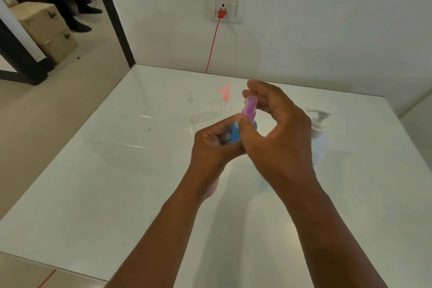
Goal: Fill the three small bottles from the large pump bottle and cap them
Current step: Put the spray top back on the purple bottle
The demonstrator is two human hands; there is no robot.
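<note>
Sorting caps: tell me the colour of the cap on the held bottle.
Purple, translucent cap; head view.

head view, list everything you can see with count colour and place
small bottle: 1, blue with purple top, held over table centre
clear bottles: 2, one colourless, one pink-topped, far side of table
pump bottle: 1, white, right of the hands
table: 1, white, glossy
wall socket: 1, white, red cable plugged in
cardboard boxes: 2, tan, stacked, floor upper left
left hand: grips blue bottle
right hand: fingers at purple top
</note>
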